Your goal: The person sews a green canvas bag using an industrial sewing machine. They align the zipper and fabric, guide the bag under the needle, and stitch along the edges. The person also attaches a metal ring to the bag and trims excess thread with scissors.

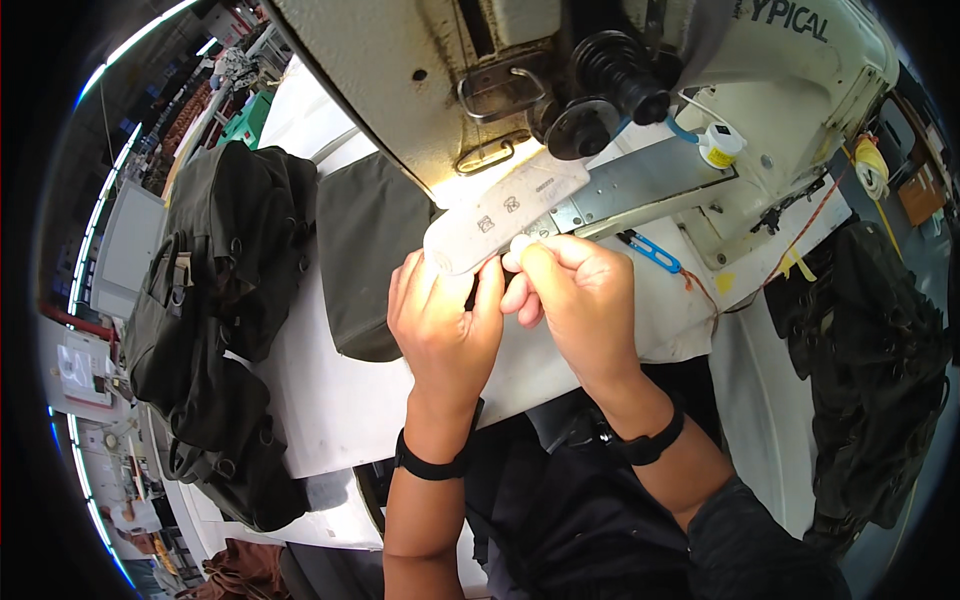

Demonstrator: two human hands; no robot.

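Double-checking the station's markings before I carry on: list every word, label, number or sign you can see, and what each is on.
Large dark lettering on the sewing machine: readable, but not copied here.
Two printed symbols and a tiny line of print on the white rounded plate: too small to read.
Yellow label on the small white fitting: too small.
White sheet, far left: too blurred.
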